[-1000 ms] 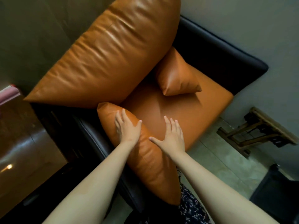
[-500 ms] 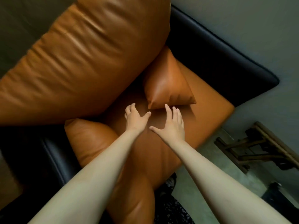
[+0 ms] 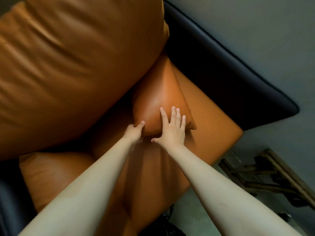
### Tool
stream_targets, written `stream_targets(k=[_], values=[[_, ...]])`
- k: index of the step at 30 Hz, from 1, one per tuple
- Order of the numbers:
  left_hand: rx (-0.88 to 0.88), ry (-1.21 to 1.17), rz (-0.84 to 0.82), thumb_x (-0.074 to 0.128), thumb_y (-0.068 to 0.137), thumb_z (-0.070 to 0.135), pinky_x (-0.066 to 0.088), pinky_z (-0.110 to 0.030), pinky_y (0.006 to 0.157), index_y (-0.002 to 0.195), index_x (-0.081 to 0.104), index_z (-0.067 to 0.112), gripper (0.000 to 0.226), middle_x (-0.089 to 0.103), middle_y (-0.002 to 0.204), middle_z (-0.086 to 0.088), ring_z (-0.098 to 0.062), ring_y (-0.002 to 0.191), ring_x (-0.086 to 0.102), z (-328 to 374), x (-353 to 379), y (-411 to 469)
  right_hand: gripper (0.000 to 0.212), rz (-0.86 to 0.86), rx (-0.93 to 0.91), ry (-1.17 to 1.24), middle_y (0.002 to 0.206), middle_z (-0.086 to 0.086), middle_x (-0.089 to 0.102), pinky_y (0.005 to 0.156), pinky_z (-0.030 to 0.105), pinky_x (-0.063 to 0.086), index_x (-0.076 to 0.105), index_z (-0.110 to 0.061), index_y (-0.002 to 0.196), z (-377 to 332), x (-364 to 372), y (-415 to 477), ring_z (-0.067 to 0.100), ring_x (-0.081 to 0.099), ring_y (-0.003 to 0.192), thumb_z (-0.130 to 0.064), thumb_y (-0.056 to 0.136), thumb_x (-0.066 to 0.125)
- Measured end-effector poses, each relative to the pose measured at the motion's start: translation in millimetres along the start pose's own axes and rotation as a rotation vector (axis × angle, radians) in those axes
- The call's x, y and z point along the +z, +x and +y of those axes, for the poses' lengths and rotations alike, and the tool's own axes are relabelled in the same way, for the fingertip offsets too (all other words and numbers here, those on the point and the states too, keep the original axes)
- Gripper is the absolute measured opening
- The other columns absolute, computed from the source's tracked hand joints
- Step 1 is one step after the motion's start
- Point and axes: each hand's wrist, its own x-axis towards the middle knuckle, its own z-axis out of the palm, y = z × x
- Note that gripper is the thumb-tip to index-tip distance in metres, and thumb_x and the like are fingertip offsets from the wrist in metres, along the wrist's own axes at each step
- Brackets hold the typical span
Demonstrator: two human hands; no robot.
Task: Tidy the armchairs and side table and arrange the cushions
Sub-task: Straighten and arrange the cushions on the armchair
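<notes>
The small cushion is lying at the far side of the seat, touching the big back cushion. The left hand seems to be pinching its near corner, thumb on top, the rest hidden underneath. The right hand is pressing flat on it, fingers spread. A third cushion is lying near left; a wooden frame is standing on the right.

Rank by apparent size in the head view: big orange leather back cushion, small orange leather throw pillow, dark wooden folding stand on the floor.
1. big orange leather back cushion
2, tied: small orange leather throw pillow and dark wooden folding stand look alike; stand cropped, unranked.
</notes>
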Motion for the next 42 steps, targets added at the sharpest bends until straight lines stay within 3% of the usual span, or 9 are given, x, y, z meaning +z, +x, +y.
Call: stream_targets(k=[6, 13, 16, 20, 25, 32, 37, 40, 42], values=[[0.037, 0.076, 0.064, 0.046, 0.1, 0.034, 0.053, -0.041, 0.087, 0.136, 0.041, 0.009, 0.045, 0.046, 0.136, -0.013, -0.034, 0.117, 0.051, -1.7, 6.1, 10.3, 0.125, 0.03, -0.044, -0.047, 0.157, 0.021, -0.018, 0.117, 0.047, -0.008, -0.019, -0.028, 0.15, 5.0, 18.4, 8.4, 0.035, -0.019, 0.145, -0.053, 0.072, 0.076], [0.054, 0.102, 0.116, 0.049, 0.098, 0.036, 0.055, -0.038, 0.08, 0.126, 0.046, 0.01, 0.038, 0.052, 0.12, -0.009, -0.026, 0.096, 0.056, -3.7, 9.7, 11.8, 0.13, 0.037, -0.066, -0.045, 0.155, 0.026, -0.02, 0.116, 0.053, -0.006, -0.022, -0.031, 0.148, 9.3, 15.4, 30.5, 0.039, -0.021, 0.144, -0.051, 0.068, 0.079], [0.097, 0.101, 0.134, 0.048, 0.099, 0.034, 0.057, -0.039, 0.078, 0.122, 0.048, 0.01, 0.034, 0.054, 0.121, -0.011, -0.019, 0.081, 0.058, -5.4, 10.1, 9.1, 0.127, 0.033, -0.093, -0.002, 0.156, 0.023, -0.022, 0.116, 0.053, -0.006, -0.021, -0.033, 0.149, 15.5, 16.4, 29.5, 0.036, -0.023, 0.144, -0.05, 0.07, 0.078], [0.148, 0.068, 0.141, 0.047, 0.1, 0.025, 0.059, -0.038, 0.079, 0.134, 0.048, 0.008, 0.037, 0.051, 0.13, -0.009, -0.014, 0.077, 0.061, -7.3, 2.7, 7.3, 0.121, 0.066, -0.113, 0.031, 0.158, 0.019, -0.017, 0.117, 0.051, -0.004, -0.012, -0.035, 0.151, 21.7, 17.1, 26.6, 0.032, -0.02, 0.146, -0.05, 0.071, 0.078], [0.217, 0.054, 0.16, 0.048, 0.1, 0.018, 0.059, -0.037, 0.077, 0.127, 0.053, 0.006, 0.03, 0.055, 0.125, -0.011, -0.012, 0.071, 0.063, -3.0, 0.2, 0.0, 0.124, 0.107, -0.101, 0.05, 0.159, 0.017, -0.015, 0.117, 0.054, 0.001, -0.011, -0.033, 0.151, 21.9, 21.0, 11.3, 0.031, -0.018, 0.146, -0.05, 0.069, 0.079], [0.395, 0.125, 0.097, 0.045, 0.101, 0.019, 0.06, -0.036, 0.072, 0.126, 0.053, 0.003, 0.031, 0.057, 0.122, -0.006, -0.024, 0.066, 0.071, 20.8, 8.1, -36.5, 0.133, 0.337, -0.028, 0.062, 0.158, 0.024, 0.006, 0.111, 0.063, 0.004, 0.005, -0.031, 0.15, 18.1, 3.2, 3.9, 0.038, -0.001, 0.147, -0.049, 0.049, 0.089], [0.485, 0.153, 0.052, 0.042, 0.101, 0.018, 0.06, -0.033, 0.068, 0.112, 0.059, 0.002, 0.026, 0.063, 0.114, -0.013, -0.016, 0.059, 0.071, 41.7, 14.0, -74.6, 0.114, 0.524, -0.016, 0.033, 0.153, 0.025, 0.023, 0.108, 0.068, 0.01, 0.015, -0.03, 0.148, 22.3, -26.8, -7.3, 0.041, 0.014, 0.144, -0.033, 0.059, 0.086], [0.518, 0.149, 0.043, 0.043, 0.1, 0.018, 0.056, -0.027, 0.06, 0.102, 0.061, 0.002, 0.023, 0.063, 0.105, -0.01, -0.017, 0.056, 0.071, 48.4, 17.2, -93.4, 0.099, 0.574, -0.003, 0.062, 0.148, 0.023, 0.035, 0.108, 0.068, 0.014, 0.024, -0.031, 0.145, 29.5, -42.7, -22.0, 0.04, 0.027, 0.14, -0.035, 0.065, 0.081], [0.456, 0.145, 0.001, 0.047, 0.098, 0.018, 0.059, -0.033, 0.066, 0.095, 0.06, 0.002, 0.021, 0.063, 0.104, -0.011, -0.019, 0.058, 0.071, 44.6, 20.8, -98.4, 0.093, 0.57, 0.02, 0.081, 0.144, 0.023, 0.041, 0.106, 0.067, 0.019, 0.028, -0.029, 0.143, 33.5, -41.8, -32.5, 0.041, 0.034, 0.136, -0.037, 0.066, 0.079]])
